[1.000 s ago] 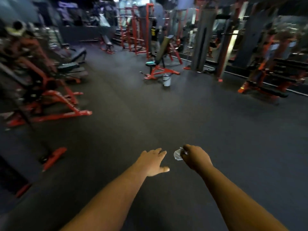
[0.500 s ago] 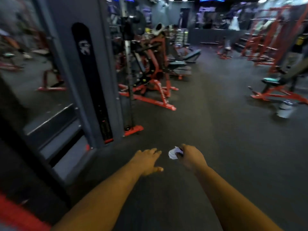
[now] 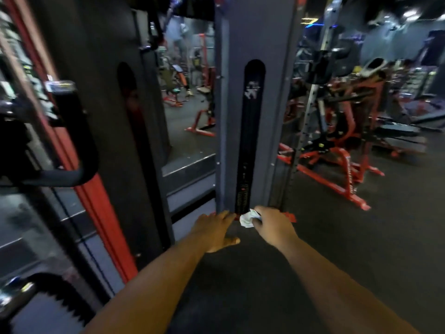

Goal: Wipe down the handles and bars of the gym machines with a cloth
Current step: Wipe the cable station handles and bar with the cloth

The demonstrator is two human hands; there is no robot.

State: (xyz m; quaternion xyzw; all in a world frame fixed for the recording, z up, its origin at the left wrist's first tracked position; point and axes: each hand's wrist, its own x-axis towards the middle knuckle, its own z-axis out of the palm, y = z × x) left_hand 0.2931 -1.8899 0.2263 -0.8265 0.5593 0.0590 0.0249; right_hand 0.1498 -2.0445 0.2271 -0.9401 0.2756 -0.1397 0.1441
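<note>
Two bare forearms extended forward over dark gym flooring (image 3: 361, 249), head view. Left hand (image 3: 214, 231): fingers straight and relaxed, palm down, holding nothing, hovering near the base of a grey weight-stack column (image 3: 255, 44). Right hand (image 3: 271, 226): fingers curled, gripping a crumpled white cloth (image 3: 248, 219) just beside the left fingertips. Black curved handle (image 3: 79, 150) on a red-framed machine at far left, apart from both hands. Red-framed machines (image 3: 337, 165) at right, blurred.

A grey column (image 3: 255, 116) stands between handle (image 3: 69, 141) leftward and benches (image 3: 337, 160) rightward.
</note>
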